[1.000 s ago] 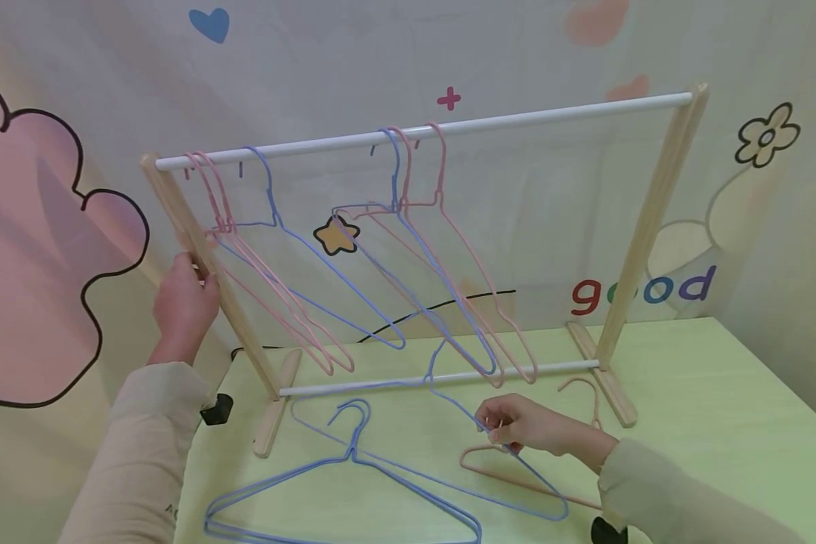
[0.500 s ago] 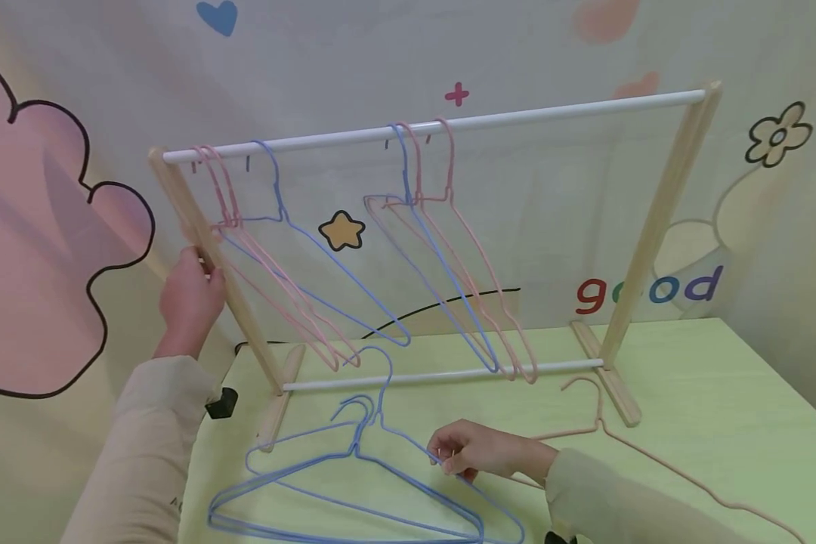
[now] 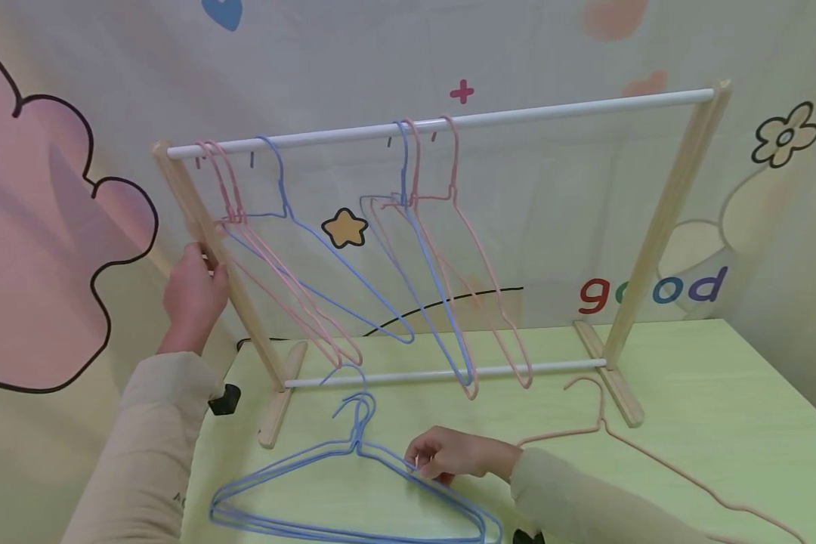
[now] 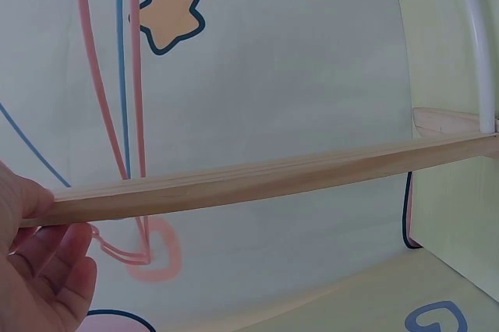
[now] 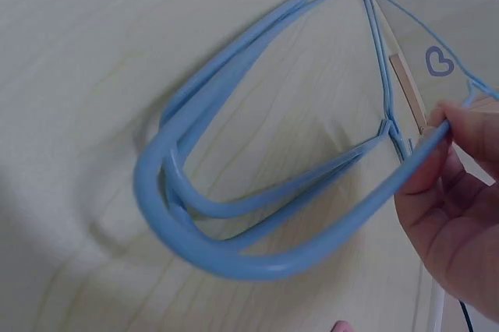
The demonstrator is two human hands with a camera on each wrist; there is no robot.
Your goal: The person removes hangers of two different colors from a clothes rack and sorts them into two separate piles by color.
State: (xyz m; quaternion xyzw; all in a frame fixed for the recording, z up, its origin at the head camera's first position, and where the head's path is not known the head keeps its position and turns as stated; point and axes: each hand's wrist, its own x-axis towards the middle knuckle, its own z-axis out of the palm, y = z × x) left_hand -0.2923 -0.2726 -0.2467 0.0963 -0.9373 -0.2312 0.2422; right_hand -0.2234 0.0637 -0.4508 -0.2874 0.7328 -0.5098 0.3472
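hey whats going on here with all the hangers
A person steadies a small wooden rack with the left hand on its left post, while the right hand pinches the shoulder of a blue hanger from the blue pile on the green table. Six pink and blue hangers hang from the white top rail. One pink hanger lies on the table to the right.

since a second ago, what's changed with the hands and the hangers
The right hand carried a blue hanger leftward, off the pink hanger, onto the blue pile, still pinching it. The left hand still holds the rack post; hung hangers unchanged.
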